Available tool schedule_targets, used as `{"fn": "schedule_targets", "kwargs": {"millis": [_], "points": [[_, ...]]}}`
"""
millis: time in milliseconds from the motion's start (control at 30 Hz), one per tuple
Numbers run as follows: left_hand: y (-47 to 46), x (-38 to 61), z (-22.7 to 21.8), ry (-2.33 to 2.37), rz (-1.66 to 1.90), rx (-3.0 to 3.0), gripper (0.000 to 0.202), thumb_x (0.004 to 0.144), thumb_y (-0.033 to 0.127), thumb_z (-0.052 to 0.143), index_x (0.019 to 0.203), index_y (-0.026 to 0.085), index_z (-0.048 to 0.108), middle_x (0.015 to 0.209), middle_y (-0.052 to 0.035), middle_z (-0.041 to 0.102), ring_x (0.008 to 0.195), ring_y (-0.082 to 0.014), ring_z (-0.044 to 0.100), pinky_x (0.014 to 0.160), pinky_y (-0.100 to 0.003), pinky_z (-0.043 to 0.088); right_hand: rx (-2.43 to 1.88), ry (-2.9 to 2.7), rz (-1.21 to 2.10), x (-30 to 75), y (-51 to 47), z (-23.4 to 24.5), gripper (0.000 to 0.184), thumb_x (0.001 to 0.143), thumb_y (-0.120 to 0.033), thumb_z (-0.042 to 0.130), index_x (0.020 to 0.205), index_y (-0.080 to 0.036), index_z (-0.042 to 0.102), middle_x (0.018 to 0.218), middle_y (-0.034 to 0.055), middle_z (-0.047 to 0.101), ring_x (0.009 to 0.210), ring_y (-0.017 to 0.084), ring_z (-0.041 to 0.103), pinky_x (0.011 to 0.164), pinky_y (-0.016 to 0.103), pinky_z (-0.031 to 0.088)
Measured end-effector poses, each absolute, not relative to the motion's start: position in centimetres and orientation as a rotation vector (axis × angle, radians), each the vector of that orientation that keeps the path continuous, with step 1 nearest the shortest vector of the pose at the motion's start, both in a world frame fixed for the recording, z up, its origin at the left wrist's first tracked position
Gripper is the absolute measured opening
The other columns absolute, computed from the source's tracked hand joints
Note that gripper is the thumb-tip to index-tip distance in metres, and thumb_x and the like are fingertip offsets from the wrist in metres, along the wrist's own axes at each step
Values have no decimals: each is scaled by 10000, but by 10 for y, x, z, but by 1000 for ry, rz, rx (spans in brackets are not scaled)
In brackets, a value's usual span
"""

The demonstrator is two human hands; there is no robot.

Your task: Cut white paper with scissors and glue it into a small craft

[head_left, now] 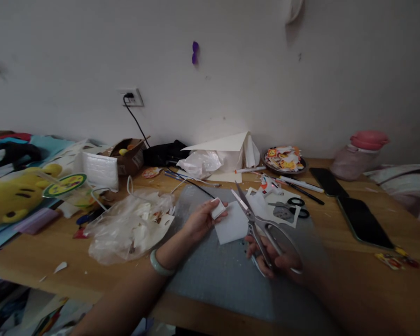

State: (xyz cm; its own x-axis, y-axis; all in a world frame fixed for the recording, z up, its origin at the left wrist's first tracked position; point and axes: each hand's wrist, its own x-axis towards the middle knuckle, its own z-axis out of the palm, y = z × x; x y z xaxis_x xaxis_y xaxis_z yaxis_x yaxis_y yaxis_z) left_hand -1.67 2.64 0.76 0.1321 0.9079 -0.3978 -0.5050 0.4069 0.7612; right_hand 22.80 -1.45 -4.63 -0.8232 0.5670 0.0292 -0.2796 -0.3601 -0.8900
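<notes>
My left hand point(200, 219) pinches a white sheet of foam or paper point(232, 224) by its upper left corner, holding it just above a grey cutting mat point(227, 275). My right hand point(273, 259) grips the handles of large metal scissors point(255, 219). Their blades are open and point up and left, along the sheet's right edge. A pale green bangle point(160, 263) sits on my left wrist.
A clear plastic bag of white scraps point(129, 226) lies left of the mat. Small black-handled scissors point(294, 205), markers and a plate of stickers point(284, 159) sit behind. Two dark phones point(362, 219) and a pink bottle point(359, 156) are on the right; a yellow plush point(16, 193) is on the left.
</notes>
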Motion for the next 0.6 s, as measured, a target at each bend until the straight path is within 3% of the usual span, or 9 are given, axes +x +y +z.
{"fn": "schedule_targets", "kwargs": {"millis": [167, 400, 600], "points": [[27, -15, 4, 1003, 1088, 623, 92, 812, 156, 582, 794, 90, 644, 797, -82, 695, 563, -96, 626, 420, -142, 438, -367, -1378, 2254, 225, -13, -34, 707, 677, -433, 662, 1289, -184, 413, 971, 69, 544, 529, 55, 431, 460, 203, 323], [28, -15, -1, 1032, 1069, 709, 92, 756, 174, 644, 797, 96, 671, 900, -107, 705, 634, -122, 640, 511, -178, 450, -355, -1402, 2240, 224, -13, -26, 678, 684, -448, 667, 1260, -176, 433, 954, 66, 553, 531, 59, 442, 463, 207, 327], [23, -12, 0, 1022, 1106, 842, 223, 680, 285, 718, 777, 86, 694, 710, -76, 688, 580, -112, 582, 557, -195, 417, -307, -1404, 2181, 228, -12, -42, 699, 720, -572, 593, 1296, -209, 432, 1098, 105, 506, 595, 74, 467, 453, 195, 355]]}}
